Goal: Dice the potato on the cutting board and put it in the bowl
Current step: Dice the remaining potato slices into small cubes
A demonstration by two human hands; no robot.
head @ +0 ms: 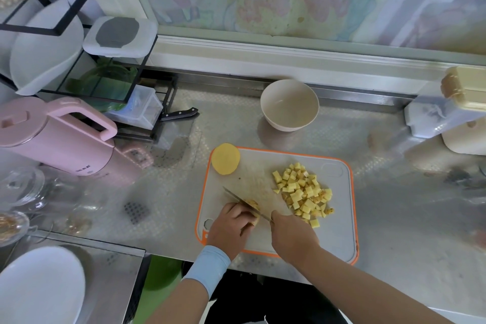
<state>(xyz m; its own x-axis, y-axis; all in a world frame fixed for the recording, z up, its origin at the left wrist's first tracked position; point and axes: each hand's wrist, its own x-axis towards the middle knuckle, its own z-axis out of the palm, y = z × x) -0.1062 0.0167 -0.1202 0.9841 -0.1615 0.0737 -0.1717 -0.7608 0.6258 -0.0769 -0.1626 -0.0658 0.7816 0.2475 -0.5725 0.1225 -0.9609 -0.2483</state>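
Observation:
A grey cutting board (334,234) with an orange rim lies on the steel counter. A pile of yellow potato cubes (305,192) covers its right half. A round potato half (225,158) rests cut face up at the board's far left corner. My left hand (231,226) holds a small potato piece (253,205) down with curled fingers. My right hand (293,237) grips a knife (238,198) whose blade lies across that piece, tip pointing left. The empty cream bowl (289,105) stands beyond the board.
A pink kettle (55,137) and a black wire rack (105,81) with containers stand at the left, with a second knife (181,114) beside the rack. White plates (39,289) sit at the near left. Plastic boxes (447,113) occupy the far right.

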